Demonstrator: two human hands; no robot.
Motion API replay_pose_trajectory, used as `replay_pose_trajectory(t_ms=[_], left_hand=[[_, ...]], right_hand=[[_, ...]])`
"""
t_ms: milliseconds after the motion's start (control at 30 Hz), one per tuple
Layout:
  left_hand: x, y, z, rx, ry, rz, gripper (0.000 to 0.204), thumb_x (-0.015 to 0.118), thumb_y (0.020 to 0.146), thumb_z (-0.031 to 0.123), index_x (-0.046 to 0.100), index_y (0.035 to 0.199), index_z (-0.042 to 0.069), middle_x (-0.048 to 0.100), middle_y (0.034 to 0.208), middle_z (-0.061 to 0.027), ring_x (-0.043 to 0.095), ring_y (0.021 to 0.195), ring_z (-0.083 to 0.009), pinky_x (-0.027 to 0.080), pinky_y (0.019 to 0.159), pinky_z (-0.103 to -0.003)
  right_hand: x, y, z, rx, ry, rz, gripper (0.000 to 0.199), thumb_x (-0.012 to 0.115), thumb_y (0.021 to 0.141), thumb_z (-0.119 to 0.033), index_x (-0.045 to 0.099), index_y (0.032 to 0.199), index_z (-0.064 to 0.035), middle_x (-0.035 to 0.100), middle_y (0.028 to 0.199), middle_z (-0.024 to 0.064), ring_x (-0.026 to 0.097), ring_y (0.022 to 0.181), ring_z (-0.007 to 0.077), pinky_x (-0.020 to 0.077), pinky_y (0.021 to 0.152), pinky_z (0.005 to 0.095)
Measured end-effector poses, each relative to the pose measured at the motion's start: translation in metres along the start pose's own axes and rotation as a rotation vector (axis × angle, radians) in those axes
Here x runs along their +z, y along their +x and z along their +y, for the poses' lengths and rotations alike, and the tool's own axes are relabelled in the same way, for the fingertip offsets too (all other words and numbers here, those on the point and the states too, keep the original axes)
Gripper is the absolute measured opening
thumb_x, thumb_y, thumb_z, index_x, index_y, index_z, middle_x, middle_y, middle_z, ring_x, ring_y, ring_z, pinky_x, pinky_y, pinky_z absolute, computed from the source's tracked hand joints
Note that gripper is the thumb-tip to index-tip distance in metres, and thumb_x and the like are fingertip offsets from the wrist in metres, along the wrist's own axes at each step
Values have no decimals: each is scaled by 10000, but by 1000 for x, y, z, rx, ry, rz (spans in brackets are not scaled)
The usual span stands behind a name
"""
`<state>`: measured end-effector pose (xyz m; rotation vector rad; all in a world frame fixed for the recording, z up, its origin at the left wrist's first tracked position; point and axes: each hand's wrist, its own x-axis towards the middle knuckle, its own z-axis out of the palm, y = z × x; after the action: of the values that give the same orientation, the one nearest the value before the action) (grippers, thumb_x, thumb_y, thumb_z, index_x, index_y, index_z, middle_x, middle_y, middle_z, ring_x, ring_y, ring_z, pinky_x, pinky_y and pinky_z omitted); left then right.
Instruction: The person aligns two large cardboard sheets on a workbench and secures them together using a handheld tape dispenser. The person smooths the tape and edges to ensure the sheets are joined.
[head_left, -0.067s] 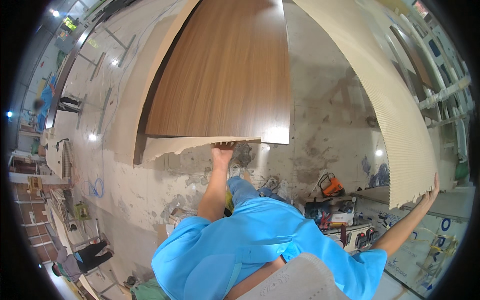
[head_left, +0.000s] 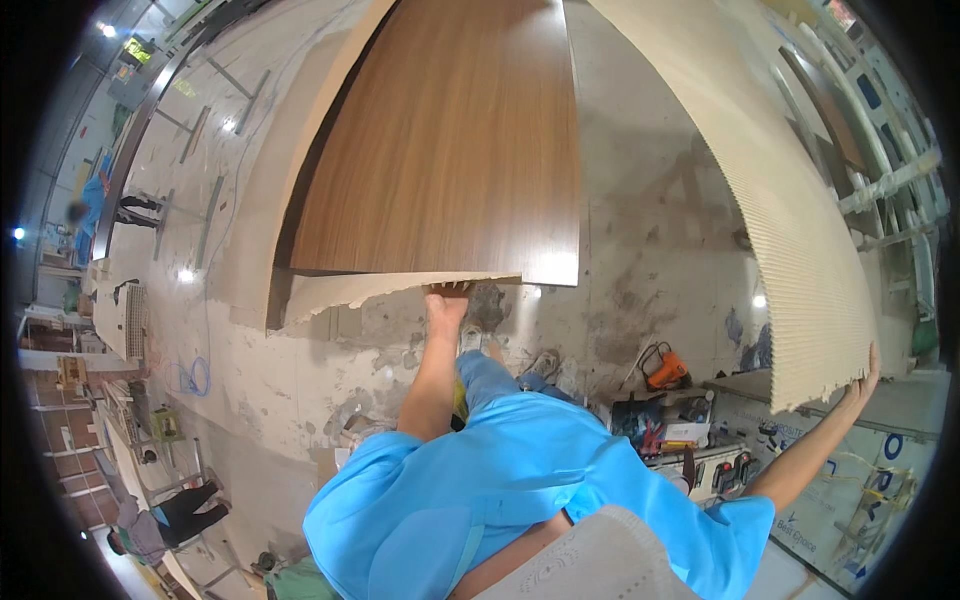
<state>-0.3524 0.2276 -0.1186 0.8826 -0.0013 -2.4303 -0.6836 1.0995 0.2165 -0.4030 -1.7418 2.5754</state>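
Observation:
A dark wood-grain panel (head_left: 440, 150) lies lengthwise ahead of me on brown cardboard. At its near end a cardboard flap with a torn edge (head_left: 350, 288) is folded up, and my left hand (head_left: 447, 300) grips its lower edge, fingertips partly hidden. Far out to the right, my right hand (head_left: 862, 378) is closed on the near corner of a large corrugated cardboard sheet (head_left: 800, 290). That sheet stands raised and curved, its ribbed side showing, clear of the panel's right edge. The palm of my right hand is mostly hidden.
An orange power tool (head_left: 664, 368) sits on the stained tile floor right of my feet, by a box of tools (head_left: 650, 425). Metal stands (head_left: 208, 220) are at left; racked boards (head_left: 850, 120) line the right. Other people (head_left: 165, 520) are off to the left.
The near corner of the corrugated sheet has shifted slightly up and left with my right hand. My left hand stays at the flap.

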Motion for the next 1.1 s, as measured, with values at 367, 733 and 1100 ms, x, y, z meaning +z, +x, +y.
replay_pose_trajectory(t_ms=[367,733,1100], left_hand=[[13,26,-15,19,59,-45,724,491,954,604,396,1501,140,353,1581,-129,327,1447,-349,255,1162,-634],[-17,-21,75,470,-66,70,732,426,950,675,492,1430,127,489,1482,-103,432,1378,-335,291,1184,-540],[-117,-74,326,643,-208,315,1303,308,714,1005,184,1607,64,29,1673,-233,119,1519,-417,101,1227,-574]], right_hand=[[-1,4,33,-282,-661,19,474,642,967,-136,539,1390,50,585,1398,176,586,1245,274,478,1059,385],[94,25,64,18,-189,241,526,721,925,-222,568,1314,98,635,1314,179,622,1148,279,508,972,390],[123,20,86,115,-196,330,522,762,889,-197,589,1300,75,631,1313,183,598,1181,296,476,1017,405]])
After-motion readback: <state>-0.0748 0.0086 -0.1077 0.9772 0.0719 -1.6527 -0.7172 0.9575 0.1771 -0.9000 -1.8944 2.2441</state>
